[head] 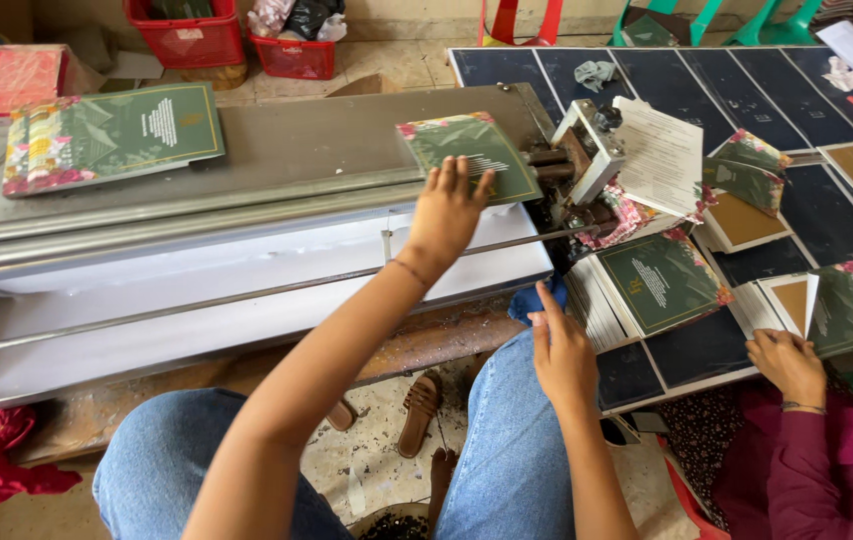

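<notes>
Nearest the camera, the right hand [564, 355] rests on the knee of the blue jeans [507, 440], fingers together and holding nothing. Farther out, the left hand [447, 212] presses with spread fingers on a green floral card [469, 150] lying on the grey metal machine bed [297, 150]. Beyond, at the bed's left end, lies a stack of green cards [112, 135], while a co-worker's hand [787, 362] holds a folded card [844, 305] at right.

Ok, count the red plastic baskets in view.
2. One red plastic basket sits on the floor at the top left, the other basket just to its right, holding bags. More may lie outside the frame.
</notes>
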